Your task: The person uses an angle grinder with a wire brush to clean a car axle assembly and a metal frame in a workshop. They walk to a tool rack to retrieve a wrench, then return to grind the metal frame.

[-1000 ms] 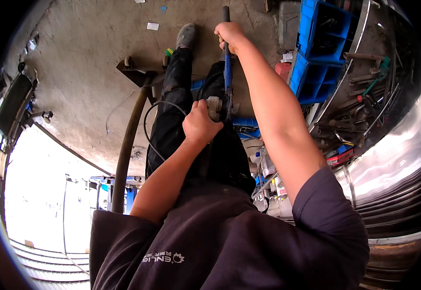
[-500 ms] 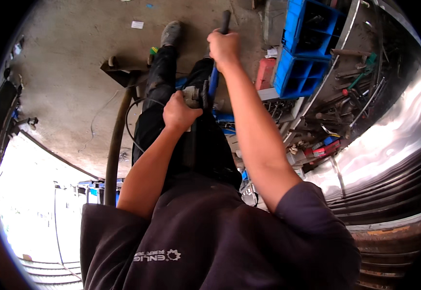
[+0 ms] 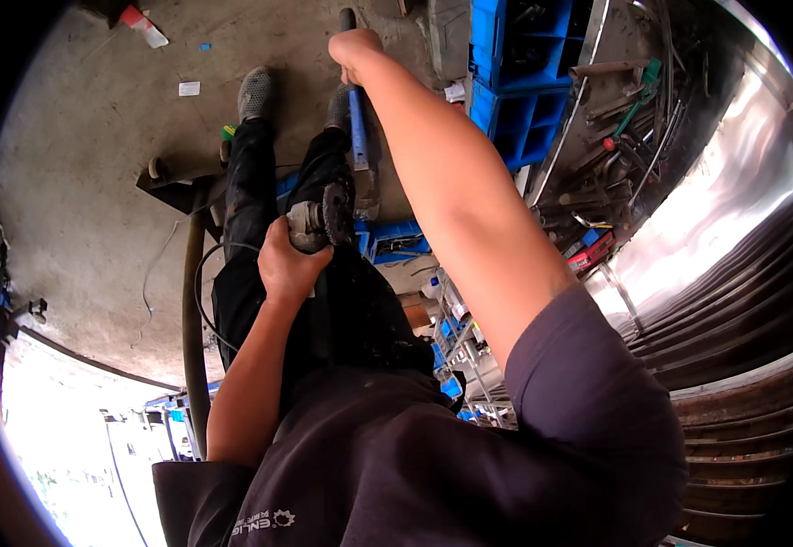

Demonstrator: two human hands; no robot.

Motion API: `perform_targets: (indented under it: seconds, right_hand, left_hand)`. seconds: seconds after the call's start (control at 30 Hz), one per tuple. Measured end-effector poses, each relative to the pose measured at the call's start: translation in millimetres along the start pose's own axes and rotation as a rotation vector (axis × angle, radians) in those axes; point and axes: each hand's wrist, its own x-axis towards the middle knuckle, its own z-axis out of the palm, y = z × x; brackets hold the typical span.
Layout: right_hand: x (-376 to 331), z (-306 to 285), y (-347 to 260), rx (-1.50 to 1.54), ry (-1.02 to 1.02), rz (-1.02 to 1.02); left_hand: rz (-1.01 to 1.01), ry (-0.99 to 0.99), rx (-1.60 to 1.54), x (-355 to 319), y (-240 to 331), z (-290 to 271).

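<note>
My left hand (image 3: 289, 266) is wrapped round an angle grinder (image 3: 304, 226) held in front of my thighs; its grey metal head and dark, worn disc (image 3: 337, 215) show, while the rest of its body is hidden by the hand. A black cable (image 3: 200, 287) loops beside my left forearm. Farther out, my right hand (image 3: 356, 53) is closed round a long tool with a blue shaft (image 3: 357, 128) and a black end pointing away from me. The shaft's near end lies just beyond the disc, apart from it. What kind of tool it is, I cannot make out.
At the right stand blue divided bins (image 3: 517, 118) beside a rack of metal tools and bars (image 3: 624, 137). A blue crate (image 3: 392, 242) sits low behind my legs. Left of me are a brown pole (image 3: 194, 337) and a dark wheeled base (image 3: 178, 190). Shiny corrugated metal (image 3: 725, 283) rises far right.
My right hand has moved farther out with the blue-shafted tool, whose near end has come away from beside the disc. The whole view has shifted, with the bins now farther left.
</note>
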Motion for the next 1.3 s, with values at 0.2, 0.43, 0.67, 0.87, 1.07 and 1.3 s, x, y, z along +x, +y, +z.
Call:
perform_targets:
  seconds: [0.2,0.43,0.67,0.87,1.07,1.3]
  right_hand:
    - [-2.9,25.9,19.5,0.038,-0.05,0.196]
    - [18.8,59.4,40.2,-0.006,-0.133,0.2]
    - [-23.7,91.2,10.7,0.029,-0.153,0.026]
    - [-70.3,70.8,-13.3,0.2,-0.136,-0.074]
    - [-91.5,64.4,-14.1,0.198,0.07,-0.403]
    - [-105.3,51.1,-14.8,0.32,-0.059,-0.41]
  left_hand:
    - [0.062,0.05,-0.037,-5.6,-1.3,0.5]
    - [0.094,-0.002,-0.036,-9.4,4.7,2.6]
    - [0.025,-0.036,0.072,2.5,-3.0,5.7]
    - [0.003,-0.042,0.068,3.0,-7.1,3.3]
    - [-0.005,-0.045,0.03,4.9,-11.2,5.3]
    - [-0.029,-0.075,0.053,7.3,-10.0,0.9]
